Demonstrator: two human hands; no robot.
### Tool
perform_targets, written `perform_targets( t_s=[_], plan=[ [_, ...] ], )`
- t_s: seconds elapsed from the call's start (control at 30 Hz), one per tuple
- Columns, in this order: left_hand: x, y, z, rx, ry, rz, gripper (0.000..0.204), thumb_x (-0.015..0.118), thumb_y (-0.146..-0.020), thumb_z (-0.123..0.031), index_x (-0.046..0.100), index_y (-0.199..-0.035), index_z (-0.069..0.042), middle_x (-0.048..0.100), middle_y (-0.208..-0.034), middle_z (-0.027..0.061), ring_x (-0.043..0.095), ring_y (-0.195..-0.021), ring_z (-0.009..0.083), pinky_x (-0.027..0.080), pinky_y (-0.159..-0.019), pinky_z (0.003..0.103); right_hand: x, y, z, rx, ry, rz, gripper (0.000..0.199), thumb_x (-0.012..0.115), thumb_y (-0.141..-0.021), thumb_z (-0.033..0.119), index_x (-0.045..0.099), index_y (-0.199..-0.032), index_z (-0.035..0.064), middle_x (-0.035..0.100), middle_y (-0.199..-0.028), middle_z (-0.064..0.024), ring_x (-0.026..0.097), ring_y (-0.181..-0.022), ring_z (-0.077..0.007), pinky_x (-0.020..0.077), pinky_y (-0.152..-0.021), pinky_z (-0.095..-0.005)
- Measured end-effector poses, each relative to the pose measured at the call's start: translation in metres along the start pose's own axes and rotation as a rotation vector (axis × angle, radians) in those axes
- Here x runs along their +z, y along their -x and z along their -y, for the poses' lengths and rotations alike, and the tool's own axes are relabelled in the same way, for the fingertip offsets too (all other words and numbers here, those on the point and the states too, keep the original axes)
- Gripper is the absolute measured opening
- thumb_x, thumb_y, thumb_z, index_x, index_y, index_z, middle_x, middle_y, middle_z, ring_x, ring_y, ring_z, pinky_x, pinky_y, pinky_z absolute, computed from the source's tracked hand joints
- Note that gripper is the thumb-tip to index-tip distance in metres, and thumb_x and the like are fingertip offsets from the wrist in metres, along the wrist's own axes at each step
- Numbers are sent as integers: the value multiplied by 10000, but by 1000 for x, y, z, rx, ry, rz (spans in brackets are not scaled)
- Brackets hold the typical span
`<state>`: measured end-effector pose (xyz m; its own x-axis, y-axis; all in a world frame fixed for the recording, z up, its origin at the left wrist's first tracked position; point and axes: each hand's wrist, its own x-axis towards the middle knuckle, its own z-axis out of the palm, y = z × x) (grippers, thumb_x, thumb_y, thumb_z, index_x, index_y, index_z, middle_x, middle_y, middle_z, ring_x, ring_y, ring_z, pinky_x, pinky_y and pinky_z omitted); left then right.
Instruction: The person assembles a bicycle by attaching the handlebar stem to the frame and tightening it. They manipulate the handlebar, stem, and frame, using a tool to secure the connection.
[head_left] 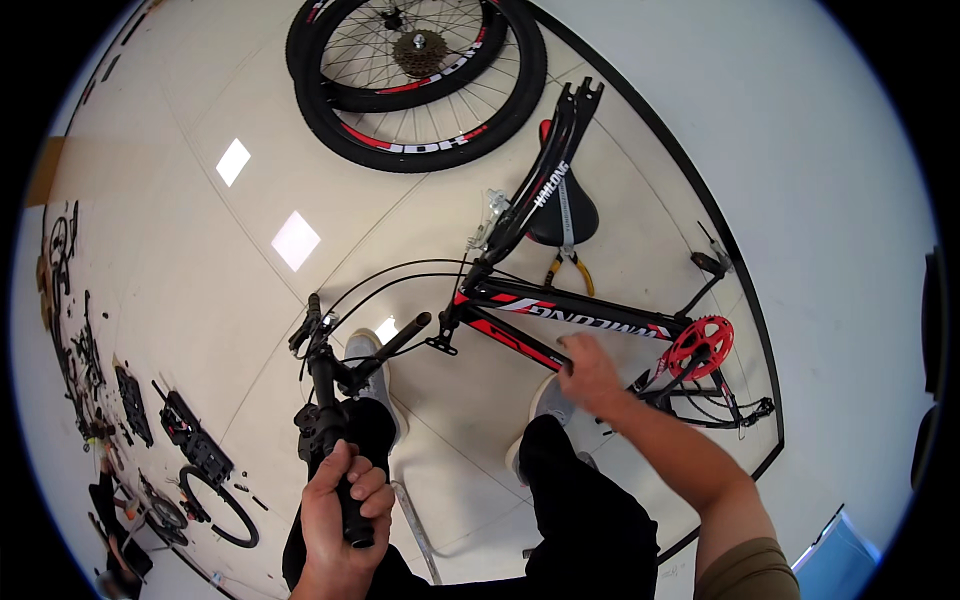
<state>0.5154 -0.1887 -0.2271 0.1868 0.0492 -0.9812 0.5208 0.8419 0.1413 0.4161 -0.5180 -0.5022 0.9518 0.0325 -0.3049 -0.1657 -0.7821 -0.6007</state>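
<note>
My left hand (345, 500) is wrapped round the black rubber grip at the near end of a bicycle handlebar (322, 385). The bar's stem (395, 340) points right, toward the frame, and black cables (385, 272) join the two. Over on the right, my right hand (590, 372) closes round the lower tube of a black and red bicycle frame (515, 338); some fingers are hidden behind the tube. The frame's front fork (545, 170) points away from me. A red chainring (700, 348) with crank arms sits at the frame's right end.
Two bicycle wheels (420, 158) overlap on the tiled floor at the far side. Beside the fork lie a black saddle (565, 215) and yellow-handled pliers (580, 270). More bike parts (190, 435) and another person (120, 530) are at left. A wall (800, 200) borders the right.
</note>
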Motion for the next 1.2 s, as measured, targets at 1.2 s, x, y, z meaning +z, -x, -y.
perform_targets(
  t_s=[1.2],
  plan=[
    [-6, 50, 18, 82, -333, 769, 218, 585, -1047, -209, 504, -1193, -69, 446, -767, 22, 432, -572, 108, 363, -435, 249, -200, 107, 27, 497, 43, 16, 299, 674, -746, 114, 622, -980, -66, 646, -741, -182, 660, -702, -304, 531, -685, -406]
  ],
)
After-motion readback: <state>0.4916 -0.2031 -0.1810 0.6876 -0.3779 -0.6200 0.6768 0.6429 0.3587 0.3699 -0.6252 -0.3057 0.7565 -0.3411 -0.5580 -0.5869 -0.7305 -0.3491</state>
